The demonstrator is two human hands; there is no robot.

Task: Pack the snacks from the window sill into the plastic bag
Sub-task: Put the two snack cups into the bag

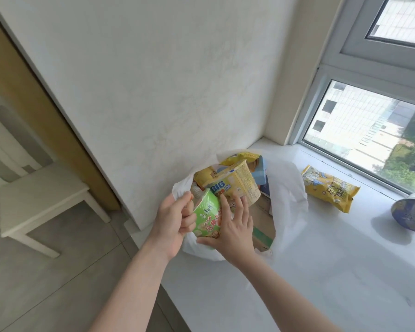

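Note:
A white plastic bag (pixel 289 188) stands open on the white window sill (pixel 321 271) against the wall. Inside it lie a yellow noodle bowl (pixel 240 180), a yellow packet, blue packs and a cardboard box. A green noodle cup (pixel 207 215) sits tilted in the bag's mouth. My right hand (pixel 234 227) grips the green cup from below and the side. My left hand (pixel 173 224) pinches the bag's left rim beside the cup. On the sill to the right lie a yellow snack packet (pixel 330 188) and a blue noodle bowl (pixel 411 213) on its side.
The window (pixel 374 130) runs along the sill's far edge. A white wall rises behind the bag. A white stool (pixel 38 197) stands on the grey tiled floor to the left, below the sill's edge.

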